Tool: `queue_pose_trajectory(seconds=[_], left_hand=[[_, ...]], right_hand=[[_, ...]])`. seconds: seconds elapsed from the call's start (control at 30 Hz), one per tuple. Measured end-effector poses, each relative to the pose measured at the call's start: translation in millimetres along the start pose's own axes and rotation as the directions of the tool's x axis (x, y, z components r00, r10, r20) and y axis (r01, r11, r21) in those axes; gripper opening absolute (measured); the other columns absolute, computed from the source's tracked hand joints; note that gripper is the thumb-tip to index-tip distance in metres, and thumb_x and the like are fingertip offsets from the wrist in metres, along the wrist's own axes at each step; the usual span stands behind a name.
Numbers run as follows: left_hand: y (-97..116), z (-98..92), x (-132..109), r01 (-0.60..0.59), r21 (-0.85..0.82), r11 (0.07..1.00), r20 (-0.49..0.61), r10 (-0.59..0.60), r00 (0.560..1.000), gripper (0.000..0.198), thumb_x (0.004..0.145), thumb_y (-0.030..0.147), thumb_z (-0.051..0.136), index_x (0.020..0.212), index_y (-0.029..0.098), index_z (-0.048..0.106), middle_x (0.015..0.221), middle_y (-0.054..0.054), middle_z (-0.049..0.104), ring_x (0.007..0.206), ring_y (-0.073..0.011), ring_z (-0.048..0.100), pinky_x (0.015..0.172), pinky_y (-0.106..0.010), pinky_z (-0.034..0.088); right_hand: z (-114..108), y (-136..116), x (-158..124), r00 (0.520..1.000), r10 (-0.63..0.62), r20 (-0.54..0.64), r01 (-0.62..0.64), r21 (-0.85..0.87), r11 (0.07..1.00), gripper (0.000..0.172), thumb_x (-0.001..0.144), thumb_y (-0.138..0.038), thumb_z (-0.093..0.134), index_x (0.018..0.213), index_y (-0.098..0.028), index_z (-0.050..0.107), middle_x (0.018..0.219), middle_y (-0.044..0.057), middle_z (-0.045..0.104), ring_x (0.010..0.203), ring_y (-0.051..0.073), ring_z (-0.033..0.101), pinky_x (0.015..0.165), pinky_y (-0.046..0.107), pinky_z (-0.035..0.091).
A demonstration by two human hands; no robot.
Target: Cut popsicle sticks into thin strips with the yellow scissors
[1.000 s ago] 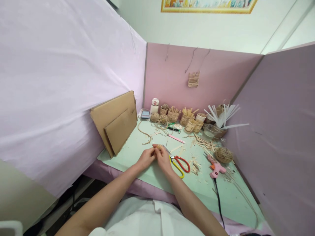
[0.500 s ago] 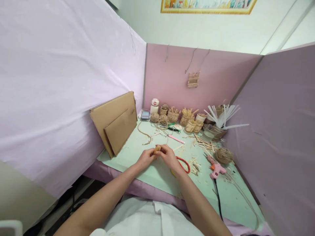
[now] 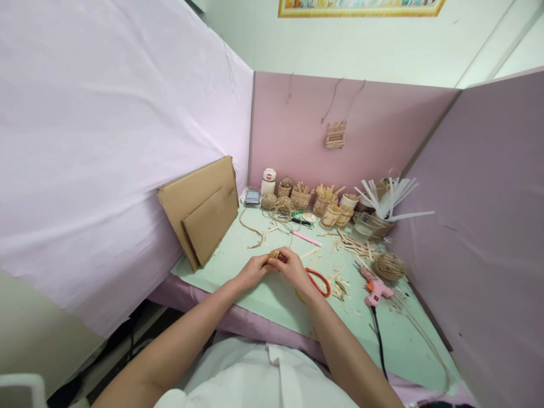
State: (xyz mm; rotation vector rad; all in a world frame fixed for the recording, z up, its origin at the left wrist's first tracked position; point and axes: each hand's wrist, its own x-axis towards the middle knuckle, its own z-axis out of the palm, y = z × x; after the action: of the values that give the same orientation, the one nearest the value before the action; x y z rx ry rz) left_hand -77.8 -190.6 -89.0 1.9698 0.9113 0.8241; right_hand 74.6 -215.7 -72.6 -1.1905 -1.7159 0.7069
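Observation:
Both my hands meet over the middle of the pale green table (image 3: 238, 266). My left hand (image 3: 252, 271) and my right hand (image 3: 294, 268) are closed together on a small brown woven piece (image 3: 274, 254), which shows just above my fingertips. Most of that piece is hidden by my fingers. Red-and-yellow scissors (image 3: 318, 281) lie flat on the table, partly under my right wrist.
Cardboard sheets (image 3: 202, 209) lean on the left wall. Small woven baskets and cups (image 3: 323, 205) line the back. A jar of white sticks (image 3: 376, 218), a twine ball (image 3: 388, 266), a pink glue gun (image 3: 373, 288) with black cord, and wood scraps (image 3: 352, 245) sit on the right.
My right hand has shifted right over the scissors and turned the woven piece between both hands. The view has shifted slightly.

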Motion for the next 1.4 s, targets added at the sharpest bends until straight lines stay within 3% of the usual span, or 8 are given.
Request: queue_pose_trajectory(seconds=[0.43,0.6,0.83,1.4], left_hand=[[10.9,-5.9,5.4,-0.123,0.122,0.985,0.07,0.115,0.991,0.014,0.075,0.018,0.053,0.085,0.015,0.062,0.089,-0.005,0.064,0.088,-0.0201,0.055,0.082,-0.03,0.042],[4.9,-3.5,0.0,-0.086,0.113,0.99,0.035,0.083,0.996,0.02,0.078,0.022,0.05,0.095,0.015,0.059,0.093,-0.006,0.062,0.086,-0.0188,0.055,0.076,-0.028,0.043],[-5.5,-15.6,-4.2,-0.039,0.109,0.993,0.041,0.035,0.999,0.011,0.074,0.024,0.054,0.076,0.015,0.061,0.077,-0.001,0.061,0.075,-0.0159,0.054,0.072,-0.026,0.042],[-7.2,-7.9,-3.1,0.028,0.009,1.0,0.002,-0.028,1.0,0.015,0.075,0.024,0.054,0.073,0.013,0.065,0.069,0.001,0.062,0.068,-0.0135,0.052,0.063,-0.022,0.039]], right_hand=[[2.2,1.1,2.6,0.997,-0.074,0.034,0.077,-0.077,0.994,0.02,0.088,-0.033,0.06,0.083,-0.014,0.061,0.083,0.001,0.06,0.074,0.014,0.058,0.07,0.031,0.048],[3.1,-1.5,2.0,0.996,-0.084,0.02,0.086,-0.117,0.989,0.02,0.087,-0.032,0.06,0.079,-0.015,0.06,0.081,0.0,0.059,0.074,0.013,0.056,0.07,0.03,0.047],[2.5,-9.9,1.3,0.997,-0.079,0.019,0.081,-0.115,0.99,0.017,0.087,-0.031,0.06,0.081,-0.015,0.063,0.079,0.0,0.059,0.071,0.013,0.055,0.068,0.03,0.046],[3.7,-8.7,1.1,0.997,-0.067,0.044,0.07,-0.06,0.996,0.012,0.084,-0.027,0.062,0.081,-0.015,0.063,0.079,0.0,0.059,0.071,0.013,0.055,0.068,0.029,0.045]])
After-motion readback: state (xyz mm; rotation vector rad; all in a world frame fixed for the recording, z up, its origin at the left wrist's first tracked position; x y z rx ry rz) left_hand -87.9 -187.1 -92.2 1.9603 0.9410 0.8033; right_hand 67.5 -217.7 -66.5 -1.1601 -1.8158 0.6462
